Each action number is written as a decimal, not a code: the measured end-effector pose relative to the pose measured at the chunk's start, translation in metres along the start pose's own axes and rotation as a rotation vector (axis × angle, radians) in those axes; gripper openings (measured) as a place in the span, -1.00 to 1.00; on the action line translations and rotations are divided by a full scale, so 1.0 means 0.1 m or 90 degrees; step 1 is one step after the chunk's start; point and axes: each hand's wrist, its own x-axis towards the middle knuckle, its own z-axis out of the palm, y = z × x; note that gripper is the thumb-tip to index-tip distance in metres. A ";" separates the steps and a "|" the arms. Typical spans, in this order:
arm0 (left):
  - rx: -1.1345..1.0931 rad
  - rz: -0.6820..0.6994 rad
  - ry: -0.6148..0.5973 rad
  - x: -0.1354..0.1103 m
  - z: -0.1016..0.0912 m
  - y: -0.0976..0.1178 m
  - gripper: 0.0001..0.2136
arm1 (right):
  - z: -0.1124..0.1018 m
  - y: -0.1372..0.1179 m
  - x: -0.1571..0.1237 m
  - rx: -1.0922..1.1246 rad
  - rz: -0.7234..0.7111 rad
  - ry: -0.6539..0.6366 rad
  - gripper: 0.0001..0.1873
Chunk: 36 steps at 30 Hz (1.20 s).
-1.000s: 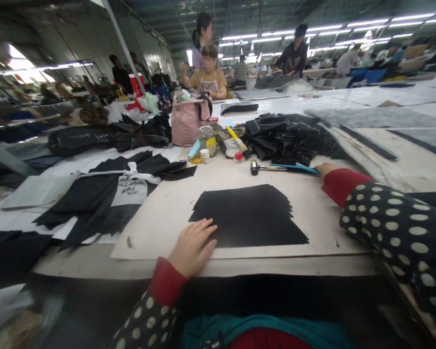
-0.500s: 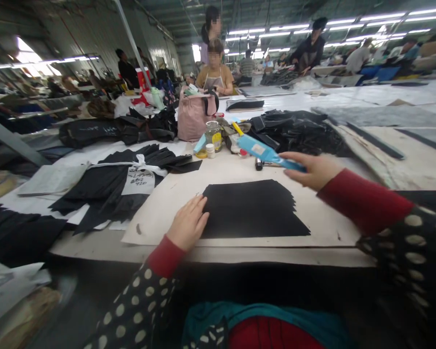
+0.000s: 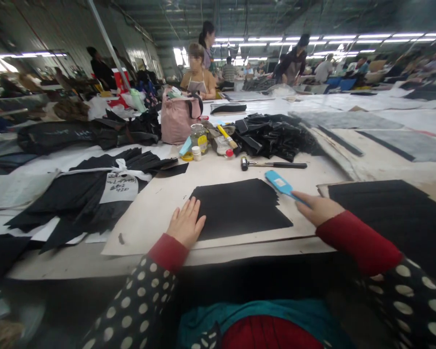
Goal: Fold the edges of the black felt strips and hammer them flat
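Observation:
My left hand lies flat, fingers stretched, at the left edge of a stack of black sheets. The stack rests on a cream board, and its right edge is stepped like a fan. A flat, blue paddle-shaped tool with a pale label is in my right hand. Fingers are closed round its handle. The tool's head is near the stack's upper right corner; its underside is hidden. Behind it lies a hammer with a dark grip.
Tied black pieces with a handwritten tag lie left. A glass jar, white bottle, yellow-handled brush and pink bag stand behind, beside crumpled black pieces. More black sheets lie right. A person sits opposite.
My right hand has come down with the blue tool, from above the hammer to beside the stack's right edge. My left hand stays on the stack. The view has turned slightly right.

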 end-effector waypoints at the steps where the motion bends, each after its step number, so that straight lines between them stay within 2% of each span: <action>1: 0.001 -0.003 -0.004 0.00 -0.01 0.00 -0.51 | 0.02 -0.19 -0.06 0.025 -0.059 -0.023 -0.53; 4: 0.001 -0.004 -0.016 0.01 -0.03 0.01 -0.51 | 0.16 -0.79 -0.26 0.104 -0.231 -0.046 -0.54; 6: 0.004 -0.005 -0.021 0.00 -0.04 0.00 -0.51 | 0.26 -0.84 -0.33 0.093 -0.245 -0.073 -0.54; 7: 0.005 -0.005 -0.020 0.00 -0.04 0.01 -0.51 | 0.28 -0.72 -0.34 0.073 -0.217 -0.085 -0.53; 9: 0.006 -0.004 -0.016 -0.01 -0.04 0.02 -0.51 | 0.26 -0.28 -0.34 0.027 -0.124 -0.112 -0.51; 12: -0.008 -0.006 -0.005 -0.02 0.00 0.05 -0.52 | 0.13 0.35 -0.34 -0.054 0.082 -0.099 -0.49; 14: -0.035 -0.013 -0.005 -0.01 0.00 0.03 -0.52 | 0.05 0.47 -0.40 -0.004 0.066 -0.022 -0.47; 17: -0.130 -0.007 -0.006 0.01 -0.17 -0.13 -0.53 | 0.05 0.18 -0.52 0.149 -0.101 0.049 -0.48; 20: -0.213 0.047 0.096 0.06 -0.63 -0.32 -0.53 | 0.14 -0.27 -0.58 0.248 -0.211 0.010 -0.49; 22: -0.217 0.099 0.139 0.13 -0.98 -0.30 -0.56 | 0.20 -0.53 -0.58 0.274 -0.230 0.004 -0.50; 24: -0.190 0.191 0.126 0.25 -1.25 -0.07 -0.62 | 0.22 -0.74 -0.56 0.278 -0.247 -0.003 -0.50; 26: -0.134 0.316 0.055 0.40 -1.33 0.32 -0.72 | 0.22 -0.91 -0.54 0.257 -0.264 -0.022 -0.50; 28: -0.056 0.432 -0.072 0.57 -1.24 0.76 -0.79 | 0.19 -1.02 -0.50 0.223 -0.259 -0.035 -0.50; 31: 0.074 0.475 -0.208 0.86 -0.96 1.23 -0.74 | 0.18 -1.09 -0.39 0.181 -0.214 -0.034 -0.57; 33: 0.146 0.454 -0.300 1.03 -0.80 1.37 -0.74 | 0.20 -1.11 -0.33 0.164 -0.175 -0.033 -0.61; 34: 0.165 0.452 -0.313 1.09 -0.74 1.39 -0.72 | 0.22 -1.14 -0.33 0.160 -0.165 -0.047 -0.59; 36: 0.153 0.456 -0.333 1.16 -0.66 1.39 -0.62 | 0.25 -1.25 -0.36 0.186 -0.203 -0.085 -0.55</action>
